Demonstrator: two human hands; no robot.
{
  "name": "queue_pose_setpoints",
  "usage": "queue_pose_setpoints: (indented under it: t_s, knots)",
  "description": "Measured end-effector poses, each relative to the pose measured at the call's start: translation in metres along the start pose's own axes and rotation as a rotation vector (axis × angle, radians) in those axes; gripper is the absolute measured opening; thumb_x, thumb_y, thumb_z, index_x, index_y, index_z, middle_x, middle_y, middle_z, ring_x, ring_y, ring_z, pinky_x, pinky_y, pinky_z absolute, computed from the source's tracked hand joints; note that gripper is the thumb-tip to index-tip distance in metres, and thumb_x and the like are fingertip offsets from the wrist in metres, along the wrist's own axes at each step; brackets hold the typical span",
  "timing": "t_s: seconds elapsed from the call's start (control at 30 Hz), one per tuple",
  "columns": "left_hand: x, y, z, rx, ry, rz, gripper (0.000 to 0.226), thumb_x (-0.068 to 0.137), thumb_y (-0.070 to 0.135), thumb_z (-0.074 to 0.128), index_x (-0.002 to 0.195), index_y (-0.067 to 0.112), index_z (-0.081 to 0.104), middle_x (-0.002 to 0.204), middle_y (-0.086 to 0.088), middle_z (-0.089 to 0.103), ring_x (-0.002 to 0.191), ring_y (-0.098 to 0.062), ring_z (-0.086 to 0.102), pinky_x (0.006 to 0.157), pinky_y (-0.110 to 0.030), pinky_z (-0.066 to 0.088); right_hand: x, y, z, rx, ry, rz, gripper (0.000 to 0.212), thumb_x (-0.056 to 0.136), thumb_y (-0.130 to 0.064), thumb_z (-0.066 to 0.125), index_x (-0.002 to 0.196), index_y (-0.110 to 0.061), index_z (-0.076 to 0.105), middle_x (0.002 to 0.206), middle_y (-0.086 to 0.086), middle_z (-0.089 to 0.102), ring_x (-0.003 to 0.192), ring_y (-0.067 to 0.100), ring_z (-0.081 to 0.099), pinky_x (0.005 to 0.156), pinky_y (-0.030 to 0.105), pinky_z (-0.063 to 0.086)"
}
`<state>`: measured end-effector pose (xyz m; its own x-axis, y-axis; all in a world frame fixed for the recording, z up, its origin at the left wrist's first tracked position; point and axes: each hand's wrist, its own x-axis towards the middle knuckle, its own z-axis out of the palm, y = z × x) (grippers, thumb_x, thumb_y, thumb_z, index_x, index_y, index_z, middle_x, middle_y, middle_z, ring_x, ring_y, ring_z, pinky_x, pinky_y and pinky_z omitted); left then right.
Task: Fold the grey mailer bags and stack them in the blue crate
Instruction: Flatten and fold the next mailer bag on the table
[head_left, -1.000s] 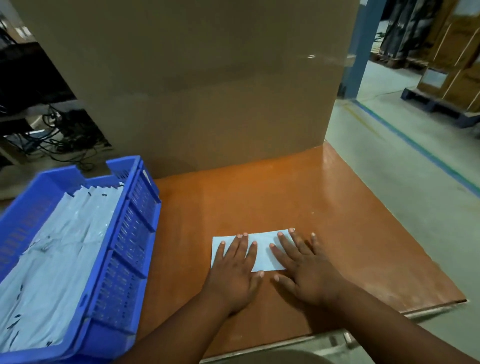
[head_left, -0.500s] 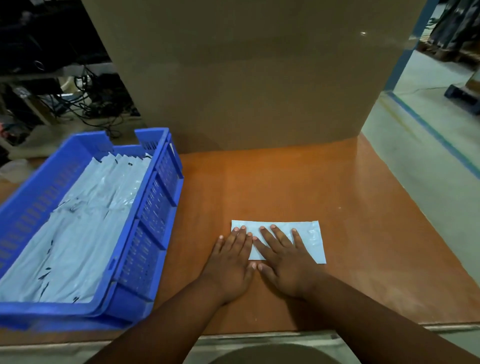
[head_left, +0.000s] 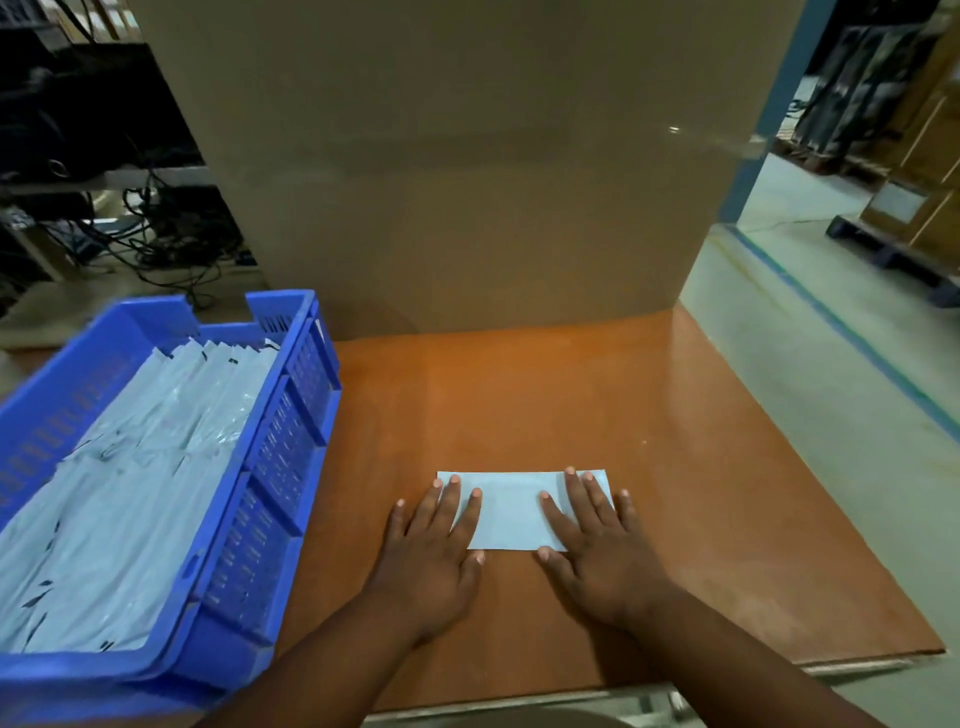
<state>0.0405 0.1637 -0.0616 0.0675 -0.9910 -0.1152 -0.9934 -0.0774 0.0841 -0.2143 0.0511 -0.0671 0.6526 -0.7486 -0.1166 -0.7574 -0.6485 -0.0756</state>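
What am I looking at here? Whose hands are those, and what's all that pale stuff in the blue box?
There is no machine here, just a person. The picture comes from a camera worn on their head, looking down at their own hands. The left hand and right hand lie flat, pressing a folded grey mailer bag onto the orange table. Nothing is gripped or lifted. On the left sits a blue crate holding folded bags in overlapping rows. Behind the table stands a big brown cardboard box.
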Motion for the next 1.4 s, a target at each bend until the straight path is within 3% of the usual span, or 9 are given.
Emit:
queue_pose_setpoints:
  t_s: [0.33,0.43,0.6,0.73,0.83,0.97,1.23,1.3,1.4]
  knots:
    - [0.011,0.009,-0.005,0.006,-0.061,-0.026,0.083,0.093,0.066,-0.005,0.169,0.032,-0.003,0.178,0.004,-0.011,0.163,-0.019,-0.01,0.131,-0.053,0.0,-0.011,0.026,-0.004,0.037,-0.043,0.002,0.078,0.099,-0.076,-0.005,0.168,-0.04,0.0,0.174,-0.003,-0.018,0.163,0.022,-0.013,0.126,0.061,-0.012]
    - [0.017,0.015,-0.013,0.022,0.021,0.012,0.08,0.098,0.061,0.0,0.17,0.026,0.005,0.178,0.002,-0.005,0.164,-0.019,-0.007,0.13,-0.047,-0.005,-0.005,0.025,-0.016,0.041,0.01,0.039,0.073,0.106,-0.068,0.008,0.17,-0.032,0.007,0.177,0.001,-0.011,0.164,0.024,-0.008,0.125,0.058,-0.015]
    - [0.043,0.057,-0.01,-0.107,0.074,0.162,0.077,0.1,0.046,0.005,0.17,0.014,0.015,0.178,-0.002,0.003,0.164,-0.016,-0.003,0.132,-0.035,-0.002,0.034,-0.001,-0.026,0.037,0.074,-0.05,0.071,0.101,-0.047,0.022,0.164,-0.018,0.034,0.176,0.01,0.014,0.163,0.027,0.012,0.128,0.057,0.001]
    - [0.049,0.063,0.015,-0.072,0.035,0.11,0.073,0.101,0.039,0.014,0.17,0.015,0.015,0.178,-0.002,0.004,0.164,-0.016,-0.001,0.132,-0.042,0.002,0.039,-0.013,-0.003,0.129,0.033,-0.054,0.074,0.102,-0.049,0.012,0.169,-0.02,0.017,0.177,0.001,0.001,0.164,0.02,-0.001,0.128,0.046,-0.008]
    - [0.04,0.043,0.021,-0.042,0.072,0.139,0.068,0.108,0.044,0.025,0.169,0.017,0.019,0.178,-0.001,0.009,0.164,-0.014,0.002,0.133,-0.045,0.01,0.031,0.002,0.003,0.097,0.046,-0.036,0.071,0.108,-0.059,0.014,0.17,-0.025,0.011,0.177,-0.003,-0.002,0.164,0.02,-0.004,0.13,0.051,-0.007]
    - [0.031,0.012,0.02,-0.069,0.093,0.024,0.07,0.107,0.054,0.014,0.17,0.024,0.012,0.178,0.006,0.003,0.163,-0.011,-0.002,0.133,-0.045,0.004,0.029,0.018,0.002,0.016,-0.001,0.04,0.078,0.103,-0.072,0.008,0.169,-0.032,0.0,0.177,-0.006,-0.011,0.163,0.021,-0.01,0.128,0.057,-0.009]
    - [0.011,-0.034,0.015,-0.042,0.082,-0.125,0.077,0.102,0.062,0.005,0.17,0.027,0.002,0.178,0.008,-0.006,0.162,-0.011,-0.01,0.131,-0.046,-0.003,0.011,0.064,-0.004,-0.006,-0.033,0.156,0.08,0.103,-0.072,0.003,0.168,-0.028,-0.01,0.176,-0.005,-0.019,0.161,0.018,-0.021,0.128,0.059,-0.008]
    - [0.015,-0.028,0.01,-0.055,0.145,-0.156,0.077,0.102,0.059,0.006,0.17,0.023,0.01,0.178,0.003,-0.004,0.164,-0.014,-0.004,0.132,-0.044,0.001,0.007,0.067,-0.01,0.037,0.044,0.161,0.08,0.105,-0.071,0.006,0.169,-0.025,-0.008,0.175,-0.004,-0.019,0.16,0.017,-0.025,0.129,0.056,-0.011]
    - [0.027,-0.004,0.004,-0.05,0.286,0.008,0.068,0.108,0.048,0.022,0.168,0.017,0.024,0.178,-0.001,0.003,0.164,-0.02,0.01,0.13,-0.045,0.012,0.012,0.046,-0.022,0.043,0.137,0.028,0.073,0.109,-0.063,0.014,0.17,-0.024,0.0,0.175,-0.003,-0.015,0.161,0.017,-0.019,0.128,0.053,-0.012]
